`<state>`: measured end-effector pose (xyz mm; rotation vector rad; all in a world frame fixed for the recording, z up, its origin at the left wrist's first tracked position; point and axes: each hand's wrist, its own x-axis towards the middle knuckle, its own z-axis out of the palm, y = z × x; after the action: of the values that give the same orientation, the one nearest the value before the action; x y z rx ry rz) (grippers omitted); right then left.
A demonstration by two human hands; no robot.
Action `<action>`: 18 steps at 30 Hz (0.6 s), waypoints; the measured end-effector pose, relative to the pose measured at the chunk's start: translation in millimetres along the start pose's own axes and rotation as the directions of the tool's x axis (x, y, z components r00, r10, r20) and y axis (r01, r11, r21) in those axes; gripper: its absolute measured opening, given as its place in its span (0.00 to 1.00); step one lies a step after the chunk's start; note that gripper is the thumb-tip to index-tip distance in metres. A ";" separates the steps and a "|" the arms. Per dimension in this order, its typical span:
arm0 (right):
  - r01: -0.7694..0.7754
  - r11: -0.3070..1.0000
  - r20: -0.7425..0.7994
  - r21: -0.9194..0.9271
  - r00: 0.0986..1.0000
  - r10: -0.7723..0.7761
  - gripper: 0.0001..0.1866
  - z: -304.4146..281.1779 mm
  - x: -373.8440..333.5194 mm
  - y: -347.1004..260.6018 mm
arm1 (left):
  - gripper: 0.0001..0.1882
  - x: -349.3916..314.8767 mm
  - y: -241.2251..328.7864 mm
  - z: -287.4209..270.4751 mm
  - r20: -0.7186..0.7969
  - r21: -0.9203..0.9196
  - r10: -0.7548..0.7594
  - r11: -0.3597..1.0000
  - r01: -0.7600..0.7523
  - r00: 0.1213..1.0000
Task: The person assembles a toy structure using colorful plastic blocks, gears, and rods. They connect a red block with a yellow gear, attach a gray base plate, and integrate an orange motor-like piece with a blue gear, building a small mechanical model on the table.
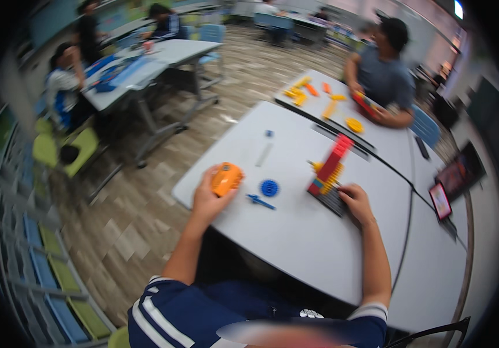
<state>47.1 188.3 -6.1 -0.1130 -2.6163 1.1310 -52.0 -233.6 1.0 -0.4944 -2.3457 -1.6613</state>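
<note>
My left hand [206, 197] is closed around an orange block-shaped piece [227, 179] with rounded edges, held over the table's near left side. At the right, my right hand [358, 203] has its fingers curled at the side of a building-block model [333, 164]. The model has a dark grey baseplate [331, 200], a tall red beam leaning up and yellow gears. What exactly the right fingertips pinch is too small to make out. Between my hands lie a blue gear wheel [269, 188] and a slim blue piece [260, 202].
Farther up the white table [296, 232] lie a small blue piece [269, 133] and a pale strip [264, 155]. Across the adjoining table a person [385, 72] handles a red piece near yellow parts [298, 91]. A phone-like screen [440, 200] stands at the right.
</note>
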 end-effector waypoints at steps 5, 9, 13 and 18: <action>0.089 0.995 -0.026 0.039 0.996 -0.088 0.10 3.2 -1.3 6.1 | 0.38 -4.3 3.9 -10.0 0.039 -0.223 -0.064 0.972 0.071 0.997; 0.047 0.995 -0.024 0.092 0.999 -0.044 0.11 2.7 -3.9 7.4 | 0.38 -6.0 7.6 -14.8 0.105 -0.389 -0.085 0.914 0.120 0.991; 0.059 0.997 -0.040 0.040 0.998 -0.058 0.12 0.1 -9.3 2.7 | 0.38 -6.8 12.7 -14.4 0.151 -0.467 -0.087 0.871 0.149 0.985; 0.053 0.995 -0.111 0.080 0.993 -0.044 0.14 -1.9 -19.1 -7.5 | 0.40 -9.8 25.2 -12.1 0.251 -0.538 -0.044 0.824 0.178 0.967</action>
<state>66.2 180.9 -3.8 -0.0906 -2.4602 1.1808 -33.1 -238.8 23.3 -0.6905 -2.0213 -2.4838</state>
